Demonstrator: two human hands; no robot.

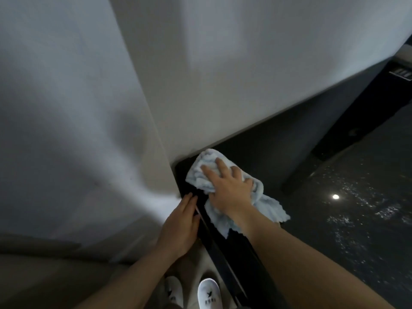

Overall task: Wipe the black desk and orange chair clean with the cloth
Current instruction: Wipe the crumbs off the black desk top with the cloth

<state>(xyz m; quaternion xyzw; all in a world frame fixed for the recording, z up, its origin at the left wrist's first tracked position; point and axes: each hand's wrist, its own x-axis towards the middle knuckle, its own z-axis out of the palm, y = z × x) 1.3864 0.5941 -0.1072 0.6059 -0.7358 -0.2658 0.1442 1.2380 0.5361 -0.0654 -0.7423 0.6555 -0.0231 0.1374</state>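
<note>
Dim room, pale wall (89, 85) filling the left and far side, meeting the black desk (334, 230) at a corner; desk top glossy, a round light reflection on it at right with scattered bright specks. Wiping looks under way at the desk's far-left corner, where it meets the wall; how much of the surface is already clean cannot be judged from this view. Orange chair not in view, so that part reads as still to do. Light blue cloth (263, 204) lies bunched on the desk, from that corner back toward the near edge. Right hand (229, 188) on top of the cloth, fingers spread and only slightly bent, pressing it flat rather than clutching. Left hand (180, 224) at the desk's left edge beside the wall, fingers straight and together, resting there, holding nothing. White shoes (208, 293) below on the floor.
</note>
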